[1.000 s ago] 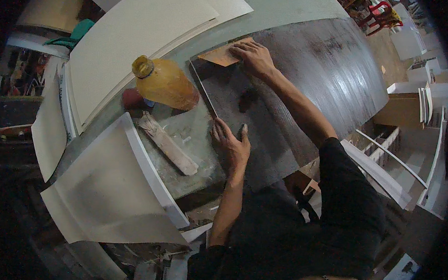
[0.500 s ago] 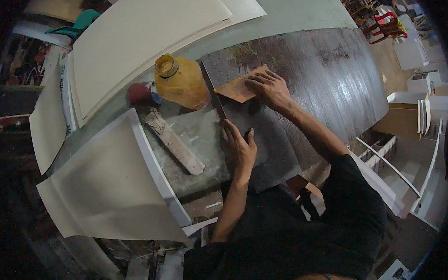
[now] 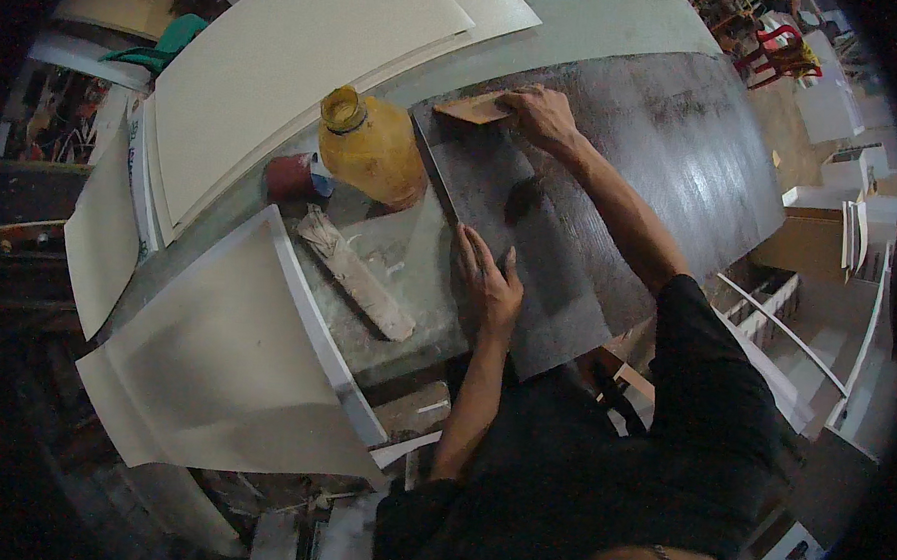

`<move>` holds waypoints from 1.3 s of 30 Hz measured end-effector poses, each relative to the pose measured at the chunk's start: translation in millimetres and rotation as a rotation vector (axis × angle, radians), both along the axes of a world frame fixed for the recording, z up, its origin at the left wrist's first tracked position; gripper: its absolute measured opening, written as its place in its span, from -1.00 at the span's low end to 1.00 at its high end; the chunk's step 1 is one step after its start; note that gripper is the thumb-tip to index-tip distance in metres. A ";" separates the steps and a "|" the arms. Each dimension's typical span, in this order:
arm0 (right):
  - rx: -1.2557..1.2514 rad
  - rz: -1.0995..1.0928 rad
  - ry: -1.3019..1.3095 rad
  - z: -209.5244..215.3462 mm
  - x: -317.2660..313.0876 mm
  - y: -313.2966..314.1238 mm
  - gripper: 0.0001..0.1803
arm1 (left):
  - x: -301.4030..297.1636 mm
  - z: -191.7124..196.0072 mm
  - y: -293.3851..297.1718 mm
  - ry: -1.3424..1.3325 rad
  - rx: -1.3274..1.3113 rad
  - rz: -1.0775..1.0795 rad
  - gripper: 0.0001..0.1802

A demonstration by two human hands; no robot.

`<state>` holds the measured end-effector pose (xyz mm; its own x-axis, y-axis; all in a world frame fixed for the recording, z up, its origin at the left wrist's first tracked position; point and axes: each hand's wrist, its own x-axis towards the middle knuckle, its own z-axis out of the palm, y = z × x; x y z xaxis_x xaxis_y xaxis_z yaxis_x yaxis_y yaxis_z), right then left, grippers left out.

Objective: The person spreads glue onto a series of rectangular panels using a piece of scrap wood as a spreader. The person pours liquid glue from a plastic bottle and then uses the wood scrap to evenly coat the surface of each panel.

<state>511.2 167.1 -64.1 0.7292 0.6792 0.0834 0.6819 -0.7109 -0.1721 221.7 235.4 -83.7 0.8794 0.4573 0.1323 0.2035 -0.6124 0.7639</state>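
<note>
- Two hands on dark wood-grain laminate sheet (image 3: 613, 187).
- Left hand (image 3: 488, 282): fingers open, pressed flat, near edge.
- Right hand (image 3: 543, 114): fingers gripping flat tan wooden block (image 3: 473, 109), far edge, right of yellow plastic jug (image 3: 371, 149).

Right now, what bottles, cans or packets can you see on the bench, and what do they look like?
Yellow jug: on the bench, left of the dark sheet; round, amber, capped.
Small can: left of the jug, on its side; red with blue.
Wrapped roll: below the jug; long, whitish, smeared.
</note>
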 end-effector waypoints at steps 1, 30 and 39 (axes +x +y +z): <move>0.011 0.033 0.001 0.5 -8.0 -1.9 -0.71 | 1.0 -4.2 -0.9 -0.030 -0.026 0.017 -0.14; 0.012 0.143 0.100 23.8 -366.4 -271.1 -0.49 | -190.3 -39.6 -63.9 -0.104 -0.947 0.206 -0.53; 0.284 -0.353 0.448 10.4 -460.7 -335.2 -0.50 | -191.3 -28.2 -67.7 -0.012 -0.587 0.205 -0.54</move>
<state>50.5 -168.1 -53.8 0.9111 0.3876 -0.1401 0.2329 -0.7647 -0.6008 30.4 167.7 -111.9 0.7662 0.6160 -0.1830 0.2618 -0.0393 0.9643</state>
